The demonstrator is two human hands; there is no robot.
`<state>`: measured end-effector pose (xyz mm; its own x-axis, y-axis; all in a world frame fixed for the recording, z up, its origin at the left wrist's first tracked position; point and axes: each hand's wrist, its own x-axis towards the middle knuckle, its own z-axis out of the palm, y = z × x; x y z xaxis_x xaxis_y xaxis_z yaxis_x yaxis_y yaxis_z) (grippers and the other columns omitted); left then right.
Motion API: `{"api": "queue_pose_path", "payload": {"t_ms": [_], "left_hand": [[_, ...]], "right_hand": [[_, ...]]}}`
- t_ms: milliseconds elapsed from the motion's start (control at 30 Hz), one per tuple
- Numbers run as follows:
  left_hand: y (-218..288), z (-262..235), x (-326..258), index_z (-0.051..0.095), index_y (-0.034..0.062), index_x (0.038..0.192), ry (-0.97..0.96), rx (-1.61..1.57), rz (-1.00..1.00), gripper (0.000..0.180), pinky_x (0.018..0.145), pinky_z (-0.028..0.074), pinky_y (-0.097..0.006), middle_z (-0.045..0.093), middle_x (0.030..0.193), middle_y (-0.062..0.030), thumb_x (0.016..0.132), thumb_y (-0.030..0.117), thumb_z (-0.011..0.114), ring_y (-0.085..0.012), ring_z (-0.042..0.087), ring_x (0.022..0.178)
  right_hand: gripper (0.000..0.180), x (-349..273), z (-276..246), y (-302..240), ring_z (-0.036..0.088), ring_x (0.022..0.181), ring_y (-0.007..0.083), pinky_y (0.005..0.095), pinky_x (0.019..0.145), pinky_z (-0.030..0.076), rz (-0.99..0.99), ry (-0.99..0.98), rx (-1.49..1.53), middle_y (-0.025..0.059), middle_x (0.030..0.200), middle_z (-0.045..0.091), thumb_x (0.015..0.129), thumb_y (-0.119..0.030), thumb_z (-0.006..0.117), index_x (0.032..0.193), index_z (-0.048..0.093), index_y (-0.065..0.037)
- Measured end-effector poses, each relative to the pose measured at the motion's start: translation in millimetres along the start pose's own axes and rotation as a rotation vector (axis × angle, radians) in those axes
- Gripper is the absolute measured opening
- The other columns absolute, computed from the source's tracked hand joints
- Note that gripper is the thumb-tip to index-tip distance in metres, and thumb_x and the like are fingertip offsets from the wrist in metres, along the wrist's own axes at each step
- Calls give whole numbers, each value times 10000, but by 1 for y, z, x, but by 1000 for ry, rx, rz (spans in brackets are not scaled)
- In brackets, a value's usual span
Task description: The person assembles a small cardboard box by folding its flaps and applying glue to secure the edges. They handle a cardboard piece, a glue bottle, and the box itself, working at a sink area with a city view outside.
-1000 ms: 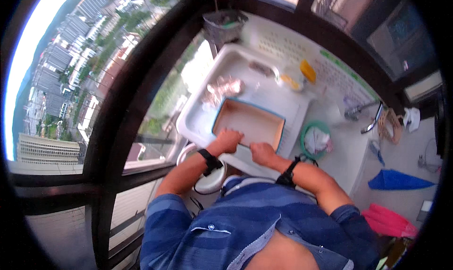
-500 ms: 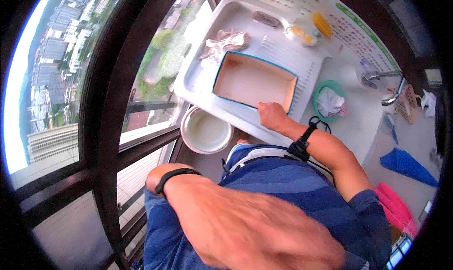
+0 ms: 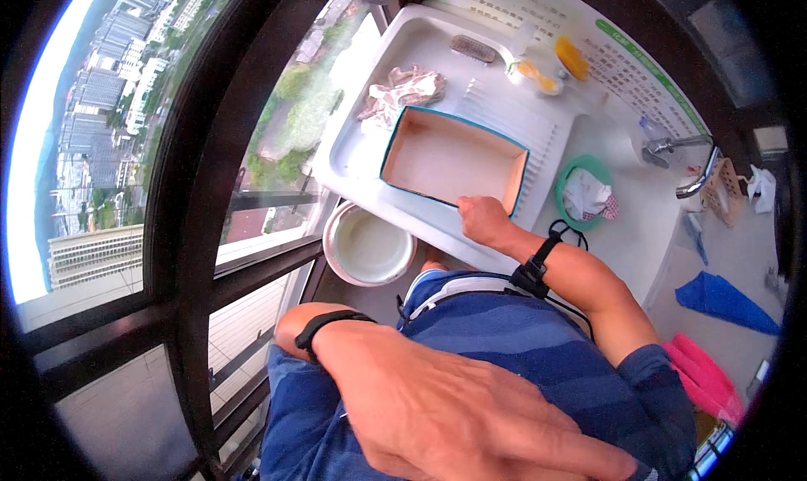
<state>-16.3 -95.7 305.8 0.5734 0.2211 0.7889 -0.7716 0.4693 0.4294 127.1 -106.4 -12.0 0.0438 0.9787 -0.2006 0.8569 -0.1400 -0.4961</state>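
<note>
A shallow open box (image 3: 402, 128) with a blue-green rim and brown inner walls sits on the white washboard sink (image 3: 357, 166). At its near edge my right hand (image 3: 485, 219) is closed, gripping the rim close to the near right corner. My left hand (image 3: 445, 405) is raised in front of my blue striped shirt, large in view, back of the hand up. Its fingers stretch toward the right, with one reaching near my right sleeve (image 3: 651, 380); I see nothing held in it. The fingertips' far side is hidden.
A crumpled cloth (image 3: 408, 92) and a brush (image 3: 472, 49) lie in the sink. Right of it are a green basin (image 3: 565, 178) with cloth and a tap (image 3: 702, 170). A white bucket (image 3: 370, 245) stands below the near left edge. Windows (image 3: 286, 145) line the left.
The left hand's fingers have stretched farther right and one finger now stands out. The right hand keeps its grip on the box. The sink and box sit slightly lower in view.
</note>
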Motion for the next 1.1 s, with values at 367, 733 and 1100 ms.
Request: {"api": "queue_pose_path", "payload": {"t_ms": [367, 733, 1100], "left_hand": [[3, -152, -69, 561, 66, 1251, -100, 1397, -903, 521, 973, 486, -447, 516, 1379, -181, 751, 0, 692, -394, 546, 1193], [-72, -270, -214, 726, 190, 944, -663, 1704, -1502, 210, 740, 558, -461, 704, 845, -105, 745, 150, 674, -327, 684, 827], [-76, -278, -232, 747, 204, 955, -568, 1680, -1555, 280, 730, 558, -477, 707, 873, -129, 724, 90, 639, -347, 684, 832]], "right_hand": [[165, 1, -1, -6, 678, 793, 406, 509, 734, 532, 64, -48, 33, 242, 812, 683, 760, -129, 585, 851, 666, -18], [101, -5, 5, 3, 679, 760, 404, 502, 713, 542, 35, 40, 107, 231, 772, 679, 724, -80, 604, 773, 667, -18], [190, 36, -24, -18, 678, 782, 415, 516, 716, 545, 118, -238, -8, 247, 809, 680, 682, -92, 624, 824, 704, 5]]}}
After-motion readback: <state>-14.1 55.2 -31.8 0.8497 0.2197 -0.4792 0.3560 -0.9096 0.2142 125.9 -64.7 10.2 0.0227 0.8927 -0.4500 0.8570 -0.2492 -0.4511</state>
